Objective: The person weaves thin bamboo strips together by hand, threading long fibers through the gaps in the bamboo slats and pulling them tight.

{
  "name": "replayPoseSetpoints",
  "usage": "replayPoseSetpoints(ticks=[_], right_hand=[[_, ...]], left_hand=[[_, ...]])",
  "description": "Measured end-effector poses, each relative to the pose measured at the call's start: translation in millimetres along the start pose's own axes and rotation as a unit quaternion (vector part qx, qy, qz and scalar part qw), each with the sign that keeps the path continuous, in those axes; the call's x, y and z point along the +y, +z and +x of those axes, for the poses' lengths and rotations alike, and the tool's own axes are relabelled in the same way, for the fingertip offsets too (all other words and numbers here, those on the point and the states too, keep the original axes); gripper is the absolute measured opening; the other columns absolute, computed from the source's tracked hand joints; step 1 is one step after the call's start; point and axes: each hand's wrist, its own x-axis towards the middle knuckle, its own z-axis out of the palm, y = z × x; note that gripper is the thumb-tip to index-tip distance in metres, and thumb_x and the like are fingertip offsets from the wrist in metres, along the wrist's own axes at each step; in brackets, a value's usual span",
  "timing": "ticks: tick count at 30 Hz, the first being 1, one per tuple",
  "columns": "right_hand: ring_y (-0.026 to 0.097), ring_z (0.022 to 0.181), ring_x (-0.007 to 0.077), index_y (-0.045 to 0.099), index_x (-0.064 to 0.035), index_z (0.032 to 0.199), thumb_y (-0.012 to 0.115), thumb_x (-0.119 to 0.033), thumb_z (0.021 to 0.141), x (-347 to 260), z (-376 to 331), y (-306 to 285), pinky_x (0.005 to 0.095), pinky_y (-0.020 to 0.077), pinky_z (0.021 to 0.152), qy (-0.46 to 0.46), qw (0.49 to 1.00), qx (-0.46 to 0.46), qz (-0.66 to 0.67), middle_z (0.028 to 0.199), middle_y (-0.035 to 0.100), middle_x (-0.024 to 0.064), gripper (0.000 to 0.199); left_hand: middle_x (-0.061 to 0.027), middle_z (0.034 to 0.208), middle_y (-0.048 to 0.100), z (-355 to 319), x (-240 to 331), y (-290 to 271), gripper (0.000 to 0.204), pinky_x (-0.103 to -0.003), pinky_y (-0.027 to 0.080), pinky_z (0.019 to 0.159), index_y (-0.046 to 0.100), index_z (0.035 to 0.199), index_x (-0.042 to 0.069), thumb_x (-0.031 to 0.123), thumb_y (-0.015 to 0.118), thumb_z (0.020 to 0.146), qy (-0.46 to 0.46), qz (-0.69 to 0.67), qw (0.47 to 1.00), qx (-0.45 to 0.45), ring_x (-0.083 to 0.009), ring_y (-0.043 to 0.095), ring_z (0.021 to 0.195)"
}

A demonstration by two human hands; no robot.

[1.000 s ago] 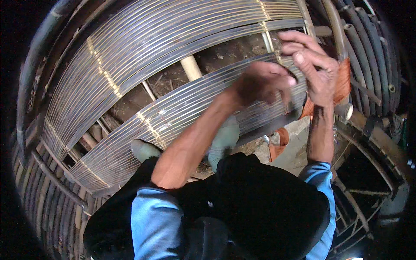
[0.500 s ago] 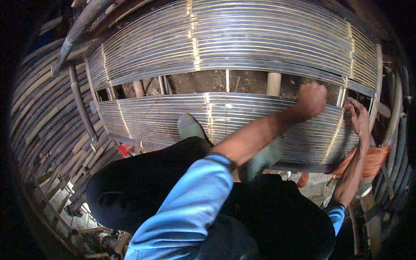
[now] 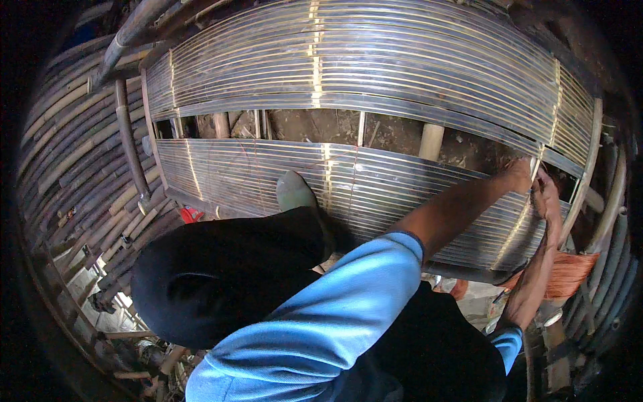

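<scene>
The upper slatted section (image 3: 429, 67) arched across twelve o'clock; the lower slatted section (image 3: 402, 194) spanned nine to three o'clock beneath it. An orange strand bundle (image 3: 569, 276) lay at four. Near three, the left hand (image 3: 519, 175) and right hand (image 3: 548, 194) were close together at the lower section's top edge, by a pale crosspiece (image 3: 534, 167); their fingers, partly hidden, were bent, clamped or not I couldn't tell.

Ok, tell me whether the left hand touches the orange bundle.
Apart: the head view shows part of the lower slatted panel between the left hand and the orange bundle.
</scene>
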Motion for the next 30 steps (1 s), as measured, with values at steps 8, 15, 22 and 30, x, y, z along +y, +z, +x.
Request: replayPoseSetpoints(ticks=[8, 15, 22, 30], right_hand=[[0.063, 0.078, 0.0301, 0.064, 0.0021, 0.095, 0.057, -0.029, 0.102, 6, -39, -42, 0.0408, 0.0501, 0.076, 0.099, 0.987, 0.035, -0.122, 0.084, 0.063, 0.0175, 0.033], [0.051, 0.125, 0.0352, 0.073, -0.0014, 0.104, 0.064, -0.028, 0.099, -154, -103, -77, 0.0451, 0.0400, 0.109, 0.056, 0.957, 0.229, -0.168, 0.132, 0.055, 0.0190, 0.028], [0.059, 0.085, 0.0166, 0.065, 0.0027, 0.093, 0.060, -0.021, 0.101, -215, -184, -59, 0.0341, 0.0495, 0.085, 0.081, 0.856, 0.282, 0.427, 0.090, 0.063, 0.0070, 0.025], [0.052, 0.071, 0.0090, 0.069, -0.0008, 0.086, 0.065, -0.019, 0.094, -263, -254, -68, 0.0264, 0.0400, 0.065, 0.147, 0.916, 0.269, 0.259, 0.079, 0.065, 0.0024, 0.020]], left_hand=[[-0.0278, 0.110, 0.070, -17, 52, -36, 0.035, -0.051, 0.056, 0.089, 0.075, 0.107, 0.002, 0.021, 0.072, 0.078, 0.004, -0.117, 0.985, -0.124, -0.0389, 0.070, 0.103], [-0.0209, 0.100, 0.067, -101, 121, -105, 0.021, -0.049, 0.052, 0.088, 0.068, 0.088, 0.002, 0.017, 0.070, 0.075, 0.276, -0.156, 0.938, 0.143, -0.0401, 0.064, 0.094], [-0.0115, 0.076, 0.060, -126, 102, -234, 0.024, -0.046, 0.051, 0.069, 0.058, 0.068, 0.009, 0.024, 0.075, 0.076, 0.460, -0.030, 0.886, -0.048, -0.0324, 0.063, 0.081], [-0.0179, 0.093, 0.065, -133, 92, -428, 0.013, -0.046, 0.056, 0.080, 0.072, 0.083, 0.001, 0.011, 0.077, 0.077, 0.310, 0.354, 0.882, -0.017, -0.0365, 0.066, 0.093]])
